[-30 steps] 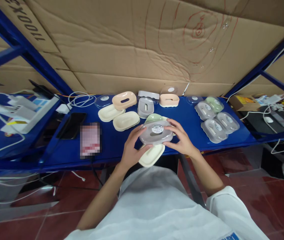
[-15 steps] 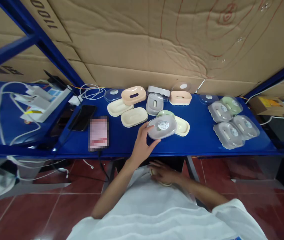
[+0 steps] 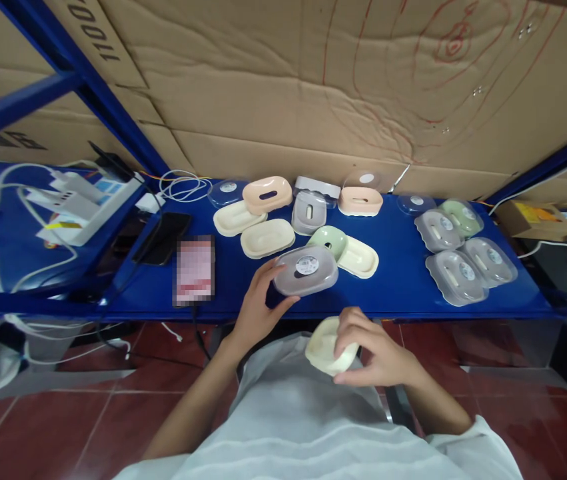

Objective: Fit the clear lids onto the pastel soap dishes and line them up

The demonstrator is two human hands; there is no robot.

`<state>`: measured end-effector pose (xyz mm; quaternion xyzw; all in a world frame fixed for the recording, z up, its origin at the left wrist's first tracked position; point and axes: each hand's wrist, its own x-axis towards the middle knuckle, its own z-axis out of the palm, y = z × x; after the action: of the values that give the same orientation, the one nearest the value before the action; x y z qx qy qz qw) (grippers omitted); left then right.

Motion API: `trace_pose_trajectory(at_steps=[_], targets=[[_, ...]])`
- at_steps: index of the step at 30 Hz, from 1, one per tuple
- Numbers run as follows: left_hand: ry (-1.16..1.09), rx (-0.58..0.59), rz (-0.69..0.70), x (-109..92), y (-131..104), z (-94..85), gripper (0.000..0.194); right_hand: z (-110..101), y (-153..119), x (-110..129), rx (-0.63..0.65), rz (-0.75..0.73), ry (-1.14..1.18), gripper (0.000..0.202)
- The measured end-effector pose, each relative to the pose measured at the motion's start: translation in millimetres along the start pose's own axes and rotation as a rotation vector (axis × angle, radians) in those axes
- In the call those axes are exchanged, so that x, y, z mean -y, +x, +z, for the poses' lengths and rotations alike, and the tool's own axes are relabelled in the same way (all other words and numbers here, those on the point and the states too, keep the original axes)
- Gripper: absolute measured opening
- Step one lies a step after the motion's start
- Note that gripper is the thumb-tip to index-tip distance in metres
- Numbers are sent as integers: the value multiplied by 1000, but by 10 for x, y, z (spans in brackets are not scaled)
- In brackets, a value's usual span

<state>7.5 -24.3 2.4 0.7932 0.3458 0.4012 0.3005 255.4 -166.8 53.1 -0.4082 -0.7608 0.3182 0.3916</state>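
Observation:
My left hand grips a grey soap dish with a clear lid, which bears a round white label, above the table's front edge. In my right hand is a cream soap dish tray, held over my lap and tilted. Just behind the lidded dish lie a green soap dish piece and a cream tray. Farther back are a cream tray, a peach soap dish piece and a grey soap dish under a clear lid.
On the right of the blue table sit several lidded soap dishes, grey and green. A peach dish stands at the back. To the left are a phone, a blurred pink item and a power strip with cables.
The lidded grey dish has moved left and nearer in my left hand, uncovering more of the green piece. My right hand has risen from my lap with the cream tray.

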Motion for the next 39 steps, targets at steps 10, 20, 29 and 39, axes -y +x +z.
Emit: trace_pose_trajectory(at_steps=[10, 20, 29, 39], targets=[[-101, -72, -66, 129, -42, -141, 64, -104, 93, -381, -244, -53, -113, 23], [-28, 7, 26, 43, 10, -117, 61, -84, 162, -596, -59, 29, -370, 23], [-27, 49, 38, 62, 122, -11, 62, -41, 203, -649, -32, 62, -482, 27], [-40, 200, 1, 11, 75, -8, 61, -61, 50, -662, -347, 30, -670, 59]])
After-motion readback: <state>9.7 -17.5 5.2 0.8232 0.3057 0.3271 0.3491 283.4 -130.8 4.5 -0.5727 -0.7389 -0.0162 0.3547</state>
